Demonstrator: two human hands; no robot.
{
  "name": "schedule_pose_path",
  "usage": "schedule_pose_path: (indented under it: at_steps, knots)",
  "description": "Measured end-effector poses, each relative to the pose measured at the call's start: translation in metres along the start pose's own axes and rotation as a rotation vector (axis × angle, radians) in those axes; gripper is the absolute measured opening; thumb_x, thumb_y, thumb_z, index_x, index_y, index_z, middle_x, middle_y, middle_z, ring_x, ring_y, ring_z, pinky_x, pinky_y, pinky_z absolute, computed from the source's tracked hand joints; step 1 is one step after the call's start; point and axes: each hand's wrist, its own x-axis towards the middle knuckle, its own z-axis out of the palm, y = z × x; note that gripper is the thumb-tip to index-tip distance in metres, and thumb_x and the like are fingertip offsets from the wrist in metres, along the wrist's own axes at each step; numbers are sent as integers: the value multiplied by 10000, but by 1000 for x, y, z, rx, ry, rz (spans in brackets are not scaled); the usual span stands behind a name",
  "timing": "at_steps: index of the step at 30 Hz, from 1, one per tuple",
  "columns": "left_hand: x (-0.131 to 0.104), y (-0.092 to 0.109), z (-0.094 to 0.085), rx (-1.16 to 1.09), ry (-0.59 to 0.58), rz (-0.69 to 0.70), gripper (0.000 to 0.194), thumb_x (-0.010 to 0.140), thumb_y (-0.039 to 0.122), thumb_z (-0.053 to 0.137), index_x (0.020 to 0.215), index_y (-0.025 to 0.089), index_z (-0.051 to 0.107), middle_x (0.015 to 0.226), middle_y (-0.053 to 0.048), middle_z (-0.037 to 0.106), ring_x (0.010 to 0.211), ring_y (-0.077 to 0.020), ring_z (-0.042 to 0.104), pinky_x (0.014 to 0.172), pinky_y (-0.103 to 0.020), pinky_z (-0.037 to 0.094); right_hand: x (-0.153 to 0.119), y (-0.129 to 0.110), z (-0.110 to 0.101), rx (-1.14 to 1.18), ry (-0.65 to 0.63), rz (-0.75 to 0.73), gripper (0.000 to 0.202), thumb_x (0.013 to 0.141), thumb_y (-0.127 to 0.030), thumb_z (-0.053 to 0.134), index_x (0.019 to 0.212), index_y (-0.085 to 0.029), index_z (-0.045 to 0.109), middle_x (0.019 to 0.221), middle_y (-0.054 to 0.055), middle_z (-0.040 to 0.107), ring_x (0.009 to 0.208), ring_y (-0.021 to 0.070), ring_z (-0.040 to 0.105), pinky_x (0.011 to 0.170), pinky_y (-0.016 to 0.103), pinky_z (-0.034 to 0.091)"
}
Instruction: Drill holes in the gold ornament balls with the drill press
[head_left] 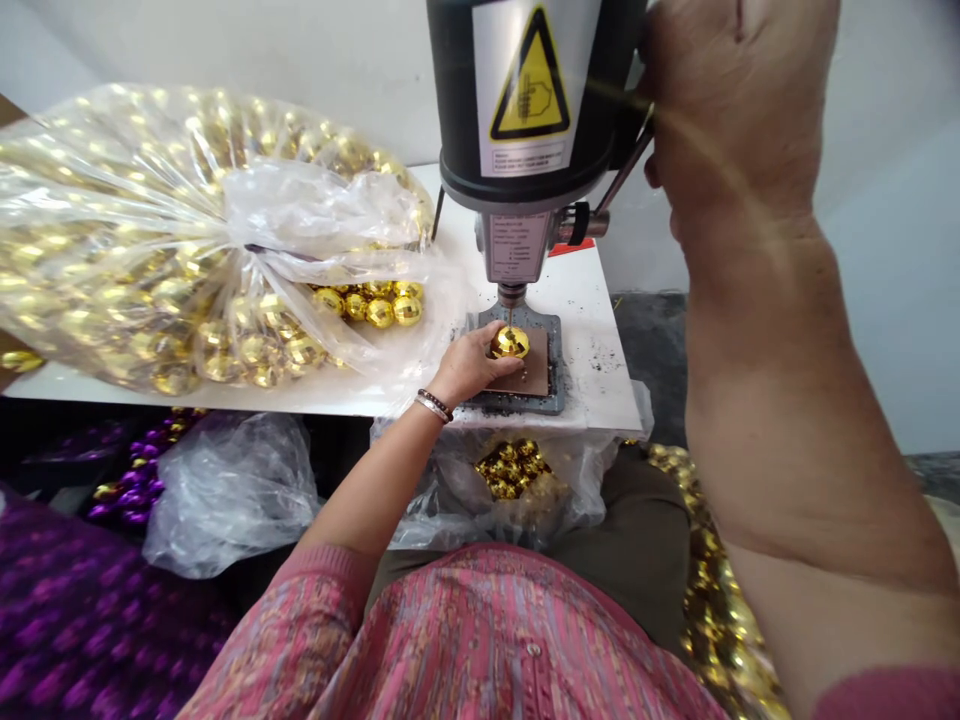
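Observation:
A shiny gold faceted ball (511, 343) rests on a brown board (534, 377) on the base of a drill press (517, 240). My left hand (474, 362) grips the ball between thumb and fingers, directly under the drill bit (510, 313). The bit's tip meets the top of the ball or is just above it; I cannot tell which. High on the right, my right hand (720, 110) is raised beside the machine's black motor housing (457, 110), at the feed lever (624, 172). Its fingers are mostly hidden behind the hand and the housing.
A large clear bag of gold balls (150, 250) covers the left of the white table (600, 350), with loose gold balls (379, 312) by its mouth. Below the table edge an open plastic bag (585, 490) holds more gold balls. Purple balls (135, 490) lie lower left. Dark shavings surround the base.

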Motion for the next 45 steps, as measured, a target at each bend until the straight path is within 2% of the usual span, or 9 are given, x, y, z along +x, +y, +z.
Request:
schedule_pose_path:
  at_steps: [3, 5, 9, 12, 18, 23, 30, 36, 45]
  knots:
    - [0, -4, 2, -36, -8, 10, 669, 740, 322, 844, 1365, 149, 679, 1043, -65, 772, 920, -223, 672, 835, -298, 510, -17, -5, -3, -143, 105, -25, 414, 976, -130, 492, 661, -199, 231, 614, -63, 192, 609, 9, 199, 648, 234, 202]
    - [-1, -6, 3, -59, -6, 9, 683, 739, 325, 842, 1375, 146, 670, 1030, -62, 774, 912, -218, 672, 832, -296, 513, -35, -2, -6, -158, 126, -122, 399, 939, -99, 525, 680, -207, 242, 614, -70, 228, 602, 19, 212, 661, 231, 248]
    - [-1, -7, 4, -78, -5, 13, 675, 734, 335, 841, 1367, 166, 677, 1033, -51, 776, 922, -218, 672, 827, -295, 515, -72, 22, -9, -133, 162, -411, 237, 922, -260, 497, 758, -196, 338, 697, -43, 349, 629, 23, 345, 654, 193, 337]
    - [-1, -7, 3, -84, -1, 9, 693, 729, 328, 844, 1380, 167, 671, 1050, -53, 777, 934, -220, 671, 818, -289, 510, -90, 42, -7, -190, 213, -497, 186, 903, -322, 489, 784, -188, 437, 699, -27, 418, 616, 47, 390, 654, 213, 408]
    - [-3, -8, 6, -94, 12, 14, 705, 729, 323, 847, 1393, 170, 666, 1071, -51, 779, 912, -205, 673, 810, -281, 504, -107, 60, -4, -254, 217, -473, 186, 938, -380, 475, 881, -217, 546, 738, -4, 518, 632, 90, 482, 696, 263, 495]
    - [-1, -10, 6, -74, 6, 12, 766, 736, 343, 852, 1443, 150, 629, 1067, -70, 778, 916, -214, 672, 831, -296, 515, -114, 69, -1, -263, 247, -489, 194, 966, -378, 451, 901, -231, 559, 766, 1, 555, 677, 104, 554, 670, 268, 480]
    - [-2, -11, 8, -7, 20, 36, 732, 770, 359, 835, 1445, 164, 629, 1137, -84, 770, 946, -230, 680, 869, -321, 526, -121, 79, 10, -250, 381, -511, 196, 973, -388, 455, 903, -233, 553, 763, -8, 537, 688, 97, 544, 688, 260, 480]
    - [-2, -12, 10, -3, 24, 40, 719, 766, 381, 842, 1428, 187, 642, 1104, -79, 774, 942, -244, 687, 875, -339, 535, -124, 84, 17, -242, 424, -451, 220, 979, -421, 457, 889, -236, 535, 769, -1, 498, 690, 98, 516, 690, 265, 463]
    - [-5, -13, 10, -73, 24, 64, 607, 758, 373, 840, 1326, 212, 696, 1033, -59, 762, 915, -266, 691, 884, -358, 534, -128, 92, 20, -157, 420, -676, 118, 984, -301, 455, 913, -227, 514, 741, -18, 505, 657, 76, 504, 638, 230, 395]
